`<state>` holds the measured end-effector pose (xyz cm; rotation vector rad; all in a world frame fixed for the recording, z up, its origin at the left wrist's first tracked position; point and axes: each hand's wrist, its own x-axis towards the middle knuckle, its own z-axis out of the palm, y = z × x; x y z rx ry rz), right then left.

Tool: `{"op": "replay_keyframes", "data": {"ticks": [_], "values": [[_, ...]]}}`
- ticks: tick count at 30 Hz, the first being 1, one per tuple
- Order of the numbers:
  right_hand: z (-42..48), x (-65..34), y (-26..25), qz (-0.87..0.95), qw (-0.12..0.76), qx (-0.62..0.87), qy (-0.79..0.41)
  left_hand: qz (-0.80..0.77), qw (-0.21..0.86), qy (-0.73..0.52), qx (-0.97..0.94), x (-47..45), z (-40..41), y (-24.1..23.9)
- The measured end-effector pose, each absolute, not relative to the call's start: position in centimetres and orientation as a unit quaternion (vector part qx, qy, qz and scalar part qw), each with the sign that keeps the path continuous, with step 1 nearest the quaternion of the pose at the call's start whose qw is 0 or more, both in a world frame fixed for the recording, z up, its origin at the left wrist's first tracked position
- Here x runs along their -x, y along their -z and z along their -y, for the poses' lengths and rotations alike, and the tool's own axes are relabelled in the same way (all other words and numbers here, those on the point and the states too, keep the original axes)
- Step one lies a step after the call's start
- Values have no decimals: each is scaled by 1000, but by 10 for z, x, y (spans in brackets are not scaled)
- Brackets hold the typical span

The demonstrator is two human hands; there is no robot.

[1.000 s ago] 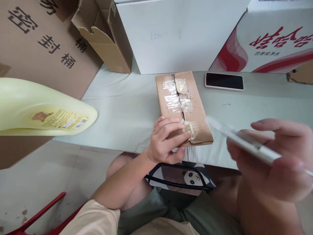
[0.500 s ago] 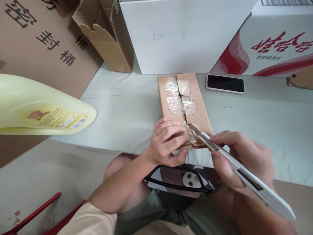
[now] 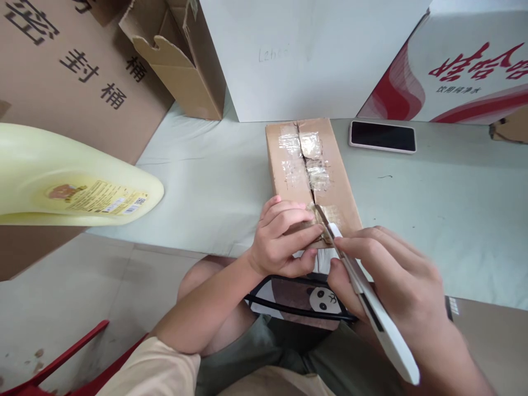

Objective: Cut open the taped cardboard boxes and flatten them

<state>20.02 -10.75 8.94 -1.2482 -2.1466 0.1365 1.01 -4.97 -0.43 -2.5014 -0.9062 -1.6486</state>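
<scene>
At one o'clock from the left hand, which grips its near end, sits a brown, tape-patched rectangular cardboard box, long axis roughly eleven-to-five. Right hand is clutching a slim white utility knife, blade at the seam.

Your left hand clasps with bent fingers and lowered thumb at the near edge of the worktop. Your right hand grips, thumb opposite curled fingers.
</scene>
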Motion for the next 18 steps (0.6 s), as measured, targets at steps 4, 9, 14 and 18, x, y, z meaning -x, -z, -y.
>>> {"op": "replay_keyframes", "data": {"ticks": [4, 9, 14, 18], "values": [[107, -200, -89, 814, 324, 481, -45, 299, 13, 526, 796, -11, 50, 3], [108, -199, -88, 810, 331, 481, -46, 300, 17, 530, 793, -12, 50, 3], [107, -199, -88, 800, 340, 489, -75, 306, 14, 524, 795, -11, 50, 3], [107, -200, -89, 797, 343, 494, -58, 299, 6, 524, 798, -11, 50, 3]]}}
